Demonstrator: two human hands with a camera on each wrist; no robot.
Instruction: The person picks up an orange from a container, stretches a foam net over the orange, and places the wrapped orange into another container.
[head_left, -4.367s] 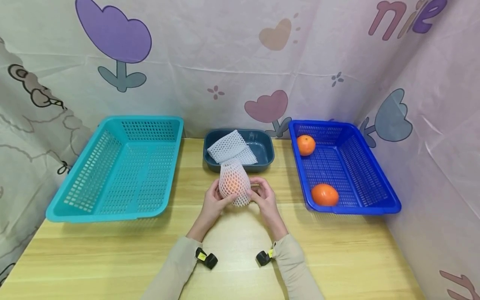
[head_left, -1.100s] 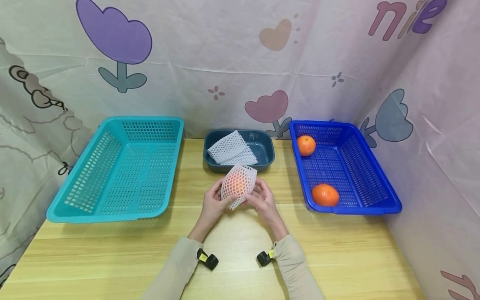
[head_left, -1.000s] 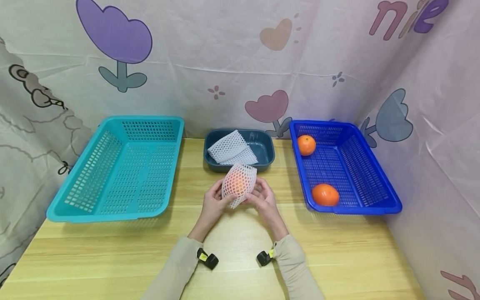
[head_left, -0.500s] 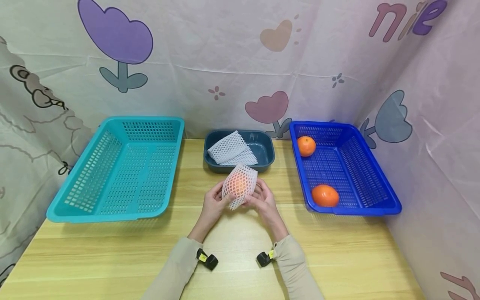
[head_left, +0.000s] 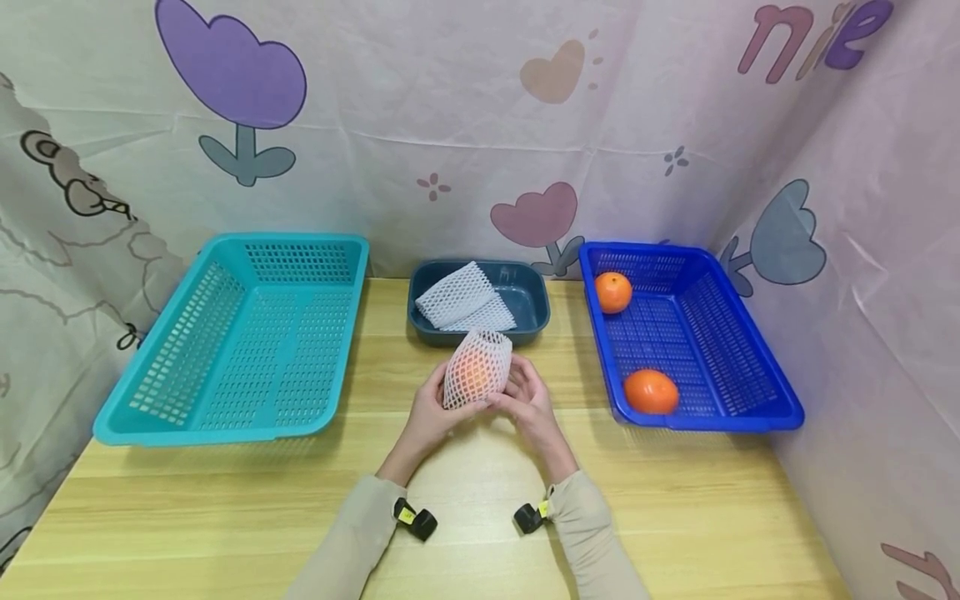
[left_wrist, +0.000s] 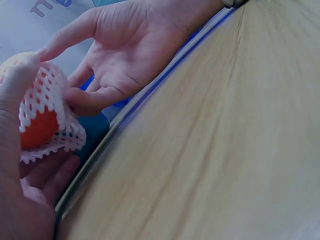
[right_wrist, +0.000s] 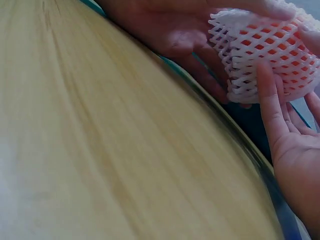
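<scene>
A white foam net sleeve (head_left: 492, 343) wraps a round orange fruit (head_left: 474, 373), held between both hands over the table in the head view. The left hand (head_left: 431, 414) grips it from the left, with the thumb across the near, lower end. From the right, the right hand (head_left: 531, 408) holds the sleeve, its thumb close to the left thumb. In the left wrist view, bare skin of the fruit (left_wrist: 41, 129) shows at the sleeve's open end. Straight fingers of the right hand (right_wrist: 295, 150) lie along the mesh in the right wrist view.
Behind the hands, a dark blue-green tub (head_left: 531, 310) holds folded white foam nets (head_left: 457, 298). A turquoise basket (head_left: 348, 333) stands at left. The blue basket (head_left: 750, 350) at right holds two orange fruits (head_left: 651, 392). A patterned cloth (head_left: 420, 100) hangs behind.
The sleeve's upper end, earlier pointing away, now leans right, and the netted fruit has turned in the hands. The left thumb has slid rightward along the lower end. Baskets and tub stay put.
</scene>
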